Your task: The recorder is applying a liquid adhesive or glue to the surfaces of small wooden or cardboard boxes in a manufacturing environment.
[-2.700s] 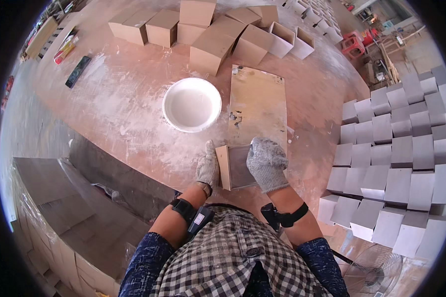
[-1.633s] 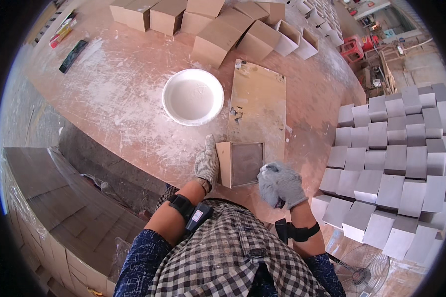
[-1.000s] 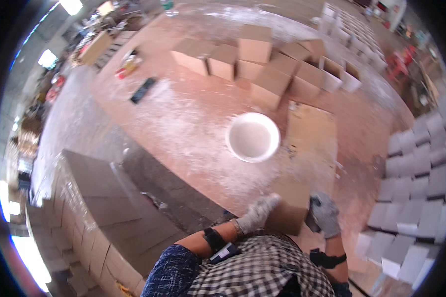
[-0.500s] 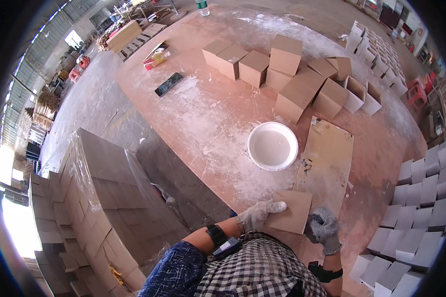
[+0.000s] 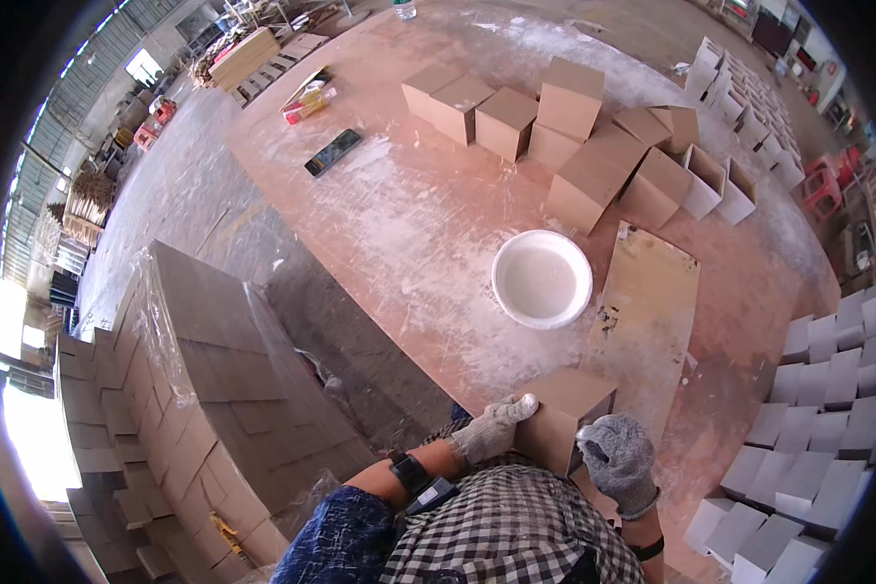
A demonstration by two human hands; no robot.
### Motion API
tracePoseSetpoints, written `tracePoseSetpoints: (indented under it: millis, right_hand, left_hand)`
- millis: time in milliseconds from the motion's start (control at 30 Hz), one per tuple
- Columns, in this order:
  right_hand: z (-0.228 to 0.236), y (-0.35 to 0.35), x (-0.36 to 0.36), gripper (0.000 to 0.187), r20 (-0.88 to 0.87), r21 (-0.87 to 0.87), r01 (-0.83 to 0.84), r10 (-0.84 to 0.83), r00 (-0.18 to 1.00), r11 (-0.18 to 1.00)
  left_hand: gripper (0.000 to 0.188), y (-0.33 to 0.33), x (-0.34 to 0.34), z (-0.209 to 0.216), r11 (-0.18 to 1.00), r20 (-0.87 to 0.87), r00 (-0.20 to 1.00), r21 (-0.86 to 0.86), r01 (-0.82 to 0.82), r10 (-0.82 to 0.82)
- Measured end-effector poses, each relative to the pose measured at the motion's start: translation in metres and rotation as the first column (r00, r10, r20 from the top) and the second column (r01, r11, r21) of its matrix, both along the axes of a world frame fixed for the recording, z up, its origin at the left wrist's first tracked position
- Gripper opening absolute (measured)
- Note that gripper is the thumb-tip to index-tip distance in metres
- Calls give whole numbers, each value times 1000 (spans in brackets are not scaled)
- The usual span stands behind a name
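My left hand [image 5: 504, 426], in a pale knit glove, grips a brown cardboard box [image 5: 566, 397] by its left side, close against my body. The thumb lies along the box's top edge; the other fingers are partly hidden. At the box's right side is my right hand [image 5: 620, 462], in a grey knit glove with its fingers curled closed. Whatever it may hold is too small or too hidden to name. Just beyond the box stands a white bowl [image 5: 542, 279] with whitish contents, beside a stained yellowish board [image 5: 649, 287] lying flat.
Several brown boxes [image 5: 594, 175] cluster at the far right of the reddish table [image 5: 399, 253]. A phone [image 5: 333, 153] lies farther left. White boxes [image 5: 798, 467] are stacked to the right; a wrapped cardboard stack [image 5: 234, 389] stands left, beyond the table edge.
The box has tilted, so its right side face now shows below the top. My right hand has moved slightly left and down, close to that side. The view has shifted a little.
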State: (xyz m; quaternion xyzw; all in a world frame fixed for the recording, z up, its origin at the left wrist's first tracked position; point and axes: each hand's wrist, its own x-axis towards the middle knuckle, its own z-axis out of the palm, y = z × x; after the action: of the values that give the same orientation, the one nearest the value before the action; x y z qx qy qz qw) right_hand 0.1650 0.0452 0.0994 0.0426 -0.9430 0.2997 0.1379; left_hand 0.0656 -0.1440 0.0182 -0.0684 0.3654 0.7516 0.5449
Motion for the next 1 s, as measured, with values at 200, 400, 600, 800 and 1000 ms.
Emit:
tracePoseSetpoints:
  millis: [200, 400, 600, 800, 1000]
  right_hand:
    - [1, -7, -14, 16, -5, 124, -46, 47, 999, 991]
    - [-43, -5, -24, 13, 186, -104, 246, -224, 957, 964]
    - [-44, 12, -27, 20, 557, -20, 527, -429, 712, 849]
    - [-54, 6, -17, 21, 464, 40, 481, -442, 768, 876]
    - [-51, -1, 17, 21, 569, 114, 398, -388, 725, 910]
  left_hand:
    - [57, -6, 9, -37, 987, -109, 993, -159, 35, -53]
    - [59, 3, 0, 5, 935, -269, 956, -354, 15, -117]
    - [62, -7, 7, -32, 937, -176, 980, -349, 28, -95]
    - [65, -14, 14, -55, 978, -86, 996, -206, -11, -6]
    - [62, -18, 10, -56, 960, -186, 980, -279, 23, -77]
